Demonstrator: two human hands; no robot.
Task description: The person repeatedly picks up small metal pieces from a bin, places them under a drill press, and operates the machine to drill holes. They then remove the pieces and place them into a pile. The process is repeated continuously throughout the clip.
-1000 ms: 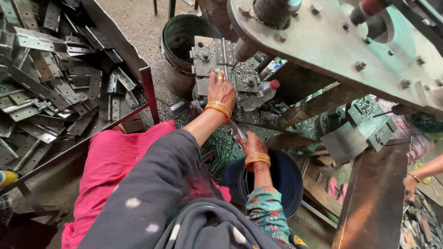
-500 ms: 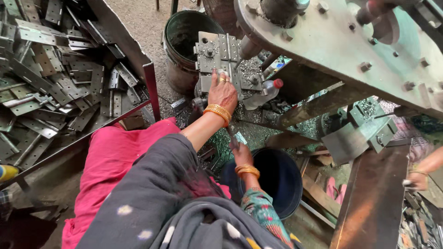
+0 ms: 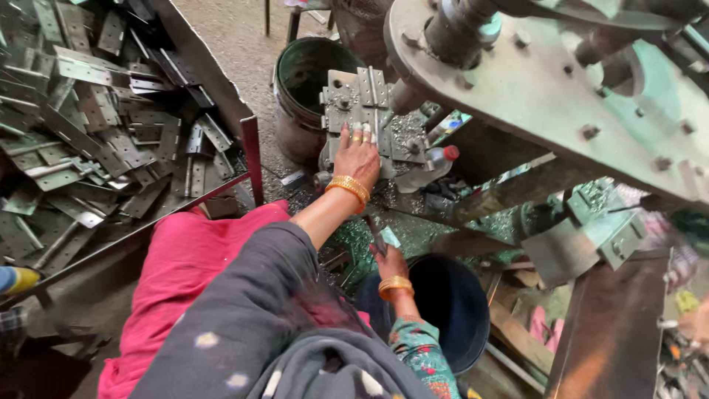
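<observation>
My left hand [image 3: 357, 157], wearing rings and gold bangles, lies flat with fingers spread on a grey metal die block [image 3: 360, 103] that carries hinge-shaped plates. My right hand [image 3: 388, 263], also with a gold bangle, sits lower, just above the rim of a dark blue bucket [image 3: 452, 304]. Its fingers are closed on a small thin metal piece [image 3: 378, 238] that sticks up from the grip. Metal shavings cover the surface between the two hands.
A tray piled with several grey hinge plates [image 3: 96, 140] fills the left. A green metal bucket [image 3: 306, 81] stands behind the die block, and a red-capped plastic bottle [image 3: 428, 164] lies beside it. A large bolted machine plate [image 3: 561, 89] overhangs the top right. Another person's hand [image 3: 694, 325] shows at the right edge.
My right hand has dropped a little lower toward the dark bucket, still holding the small piece. My left hand stays on the die block.
</observation>
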